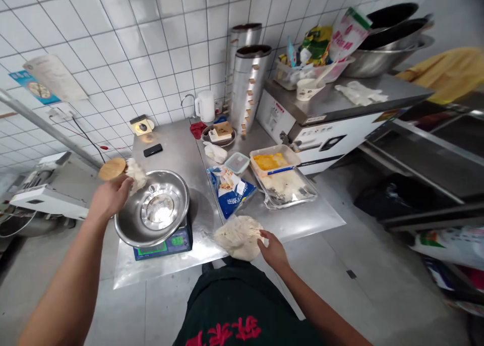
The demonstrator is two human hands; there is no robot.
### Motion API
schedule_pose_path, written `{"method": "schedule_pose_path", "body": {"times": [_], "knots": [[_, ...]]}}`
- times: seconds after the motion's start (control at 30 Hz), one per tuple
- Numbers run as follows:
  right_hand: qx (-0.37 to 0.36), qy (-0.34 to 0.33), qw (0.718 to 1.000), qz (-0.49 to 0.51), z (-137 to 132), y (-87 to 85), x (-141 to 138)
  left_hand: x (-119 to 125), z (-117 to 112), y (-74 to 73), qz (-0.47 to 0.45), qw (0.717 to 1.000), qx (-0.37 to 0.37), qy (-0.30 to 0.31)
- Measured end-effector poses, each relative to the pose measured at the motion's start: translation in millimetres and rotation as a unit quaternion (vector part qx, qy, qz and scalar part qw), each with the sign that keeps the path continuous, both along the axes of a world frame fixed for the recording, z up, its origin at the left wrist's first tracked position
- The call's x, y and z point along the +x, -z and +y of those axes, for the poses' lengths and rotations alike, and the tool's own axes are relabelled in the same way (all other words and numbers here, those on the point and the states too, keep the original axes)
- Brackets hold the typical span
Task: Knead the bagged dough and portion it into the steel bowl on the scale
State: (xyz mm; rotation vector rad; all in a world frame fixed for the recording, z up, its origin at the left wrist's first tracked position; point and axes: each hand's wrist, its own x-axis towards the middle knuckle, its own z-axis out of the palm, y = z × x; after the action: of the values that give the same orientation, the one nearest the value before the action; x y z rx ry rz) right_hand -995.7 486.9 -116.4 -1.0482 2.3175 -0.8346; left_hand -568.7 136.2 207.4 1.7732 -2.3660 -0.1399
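Observation:
My left hand [109,194] holds a small lump of white dough [136,174] over the left rim of a steel bowl [153,210]. The bowl sits on a blue digital scale [164,244] with a green display. Just beyond that hand lies a round brown disc [112,168]. My right hand [273,249] rests with fingers apart on the right side of a large mass of dough [239,236] near the front edge of the steel table [295,220].
On the table: a blue flour bag [231,190], a lidded container [237,162], a tray [283,182] with yellow and white contents, a black phone [153,150], a white kettle [206,106], two tall steel cylinders [247,86]. A white machine [321,129] stands to the right.

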Motion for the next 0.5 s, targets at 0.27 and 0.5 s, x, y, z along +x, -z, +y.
{"method": "schedule_pose_path", "body": {"times": [0.27,0.5], "knots": [[0.025,0.059,0.996,-0.065,16,6.5,35,-4,12,-14.7,0.095,0.990,0.040,0.094],[0.066,0.123,0.988,-0.072,54,3.1,56,75,74,-68.4,0.253,0.960,-0.100,0.060]]}}
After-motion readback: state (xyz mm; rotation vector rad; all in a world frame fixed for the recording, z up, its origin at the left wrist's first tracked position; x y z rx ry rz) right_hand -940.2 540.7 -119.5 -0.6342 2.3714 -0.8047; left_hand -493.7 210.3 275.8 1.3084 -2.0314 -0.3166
